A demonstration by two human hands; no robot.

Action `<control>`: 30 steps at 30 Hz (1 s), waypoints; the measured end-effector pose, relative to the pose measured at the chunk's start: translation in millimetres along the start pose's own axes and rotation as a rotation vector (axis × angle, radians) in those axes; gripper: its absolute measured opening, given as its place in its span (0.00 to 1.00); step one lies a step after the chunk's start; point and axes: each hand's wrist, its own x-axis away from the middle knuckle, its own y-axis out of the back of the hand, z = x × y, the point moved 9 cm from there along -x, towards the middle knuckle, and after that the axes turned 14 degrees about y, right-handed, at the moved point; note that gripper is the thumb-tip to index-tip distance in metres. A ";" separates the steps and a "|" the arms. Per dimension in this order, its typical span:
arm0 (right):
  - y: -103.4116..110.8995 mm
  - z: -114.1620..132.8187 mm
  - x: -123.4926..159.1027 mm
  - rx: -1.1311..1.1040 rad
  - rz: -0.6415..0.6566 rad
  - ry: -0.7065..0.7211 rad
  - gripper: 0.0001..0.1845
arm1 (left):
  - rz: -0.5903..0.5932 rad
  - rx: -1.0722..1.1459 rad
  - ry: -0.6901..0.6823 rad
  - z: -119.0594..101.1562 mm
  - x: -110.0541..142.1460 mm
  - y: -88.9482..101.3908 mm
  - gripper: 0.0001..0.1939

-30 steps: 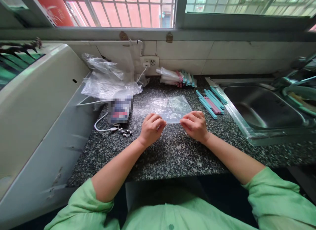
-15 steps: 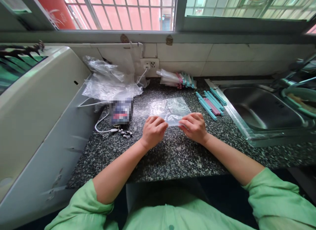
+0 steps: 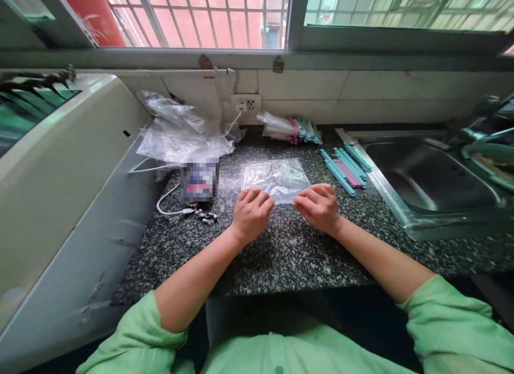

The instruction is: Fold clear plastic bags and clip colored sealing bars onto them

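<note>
Head view: at the centre of the frame, a clear plastic bag (image 3: 277,176) lies spread on a speckled dark counter (image 3: 281,261), its near edge spanned by two bare hands. The left hand (image 3: 252,216), left of centre, has its fingers curled and pinched on the near edge toward the bag's left corner; the right hand (image 3: 319,209), right of centre, pinches the same edge toward the other corner. A narrow stretch of the edge shows between them; the thumbs are partly hidden, so the exact grip is probably, though not certainly, thumb against forefinger. Just right of the bag lie teal strips (image 3: 338,173) and pink strips (image 3: 347,174), side by side and slanted; above centre, a bundle of wrapped strips (image 3: 281,128) rests near the tiled wall (image 3: 301,87). Left of centre, a heap of clear plastic (image 3: 182,143) stands above a pixelated item (image 3: 199,180), with a white cable (image 3: 172,212) and a small beaded chain (image 3: 206,217) below it. At the right of the frame is a steel sink (image 3: 433,176); at the top, a barred window (image 3: 201,23); at the lower corners, rolled green sleeves (image 3: 136,331)
</note>
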 end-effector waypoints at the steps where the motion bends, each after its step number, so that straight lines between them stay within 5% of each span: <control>1: 1.5 -0.5 0.3 0.007 -0.009 0.002 0.04 | -0.003 0.004 0.004 1.3 -0.2 0.5 0.07; 16: -2.4 5.7 -3.8 0.003 0.053 0.026 0.07 | 0.030 0.052 -0.017 -2.6 1.8 -3.7 0.05; 30: 6.8 1.7 -0.5 0.007 -0.021 0.031 0.04 | -0.015 0.054 0.039 5.2 -0.5 0.4 0.04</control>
